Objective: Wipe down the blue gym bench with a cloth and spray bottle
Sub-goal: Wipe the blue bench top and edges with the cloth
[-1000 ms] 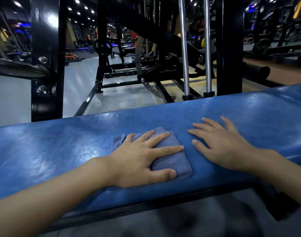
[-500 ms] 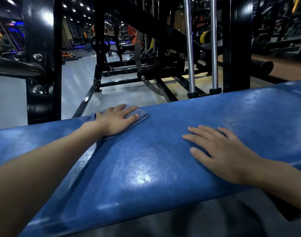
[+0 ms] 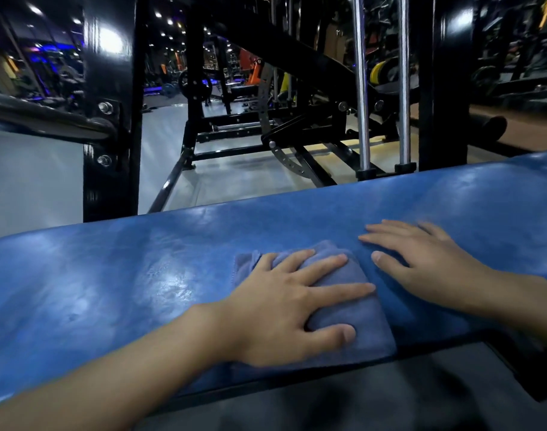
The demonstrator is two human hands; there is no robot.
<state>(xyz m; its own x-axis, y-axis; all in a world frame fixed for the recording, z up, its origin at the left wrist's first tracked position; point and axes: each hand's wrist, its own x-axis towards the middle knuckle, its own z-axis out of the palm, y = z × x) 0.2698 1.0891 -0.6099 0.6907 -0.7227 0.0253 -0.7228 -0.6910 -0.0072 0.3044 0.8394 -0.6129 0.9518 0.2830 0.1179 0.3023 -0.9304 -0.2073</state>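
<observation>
Here we observed the folded blue-grey cloth (image 3: 356, 325) lying on the blue gym bench (image 3: 110, 275), close to its near edge and a little right of centre. The left hand (image 3: 284, 309) pressed flat on the cloth, fingers straight and spread, gripping nothing. The right hand (image 3: 428, 262) rested open on the bare pad just beside the cloth, fingers extended. Beyond the bench we noted a black upright post (image 3: 110, 119), two chrome guide rods (image 3: 361, 88) and a pale gym floor (image 3: 235, 181).
</observation>
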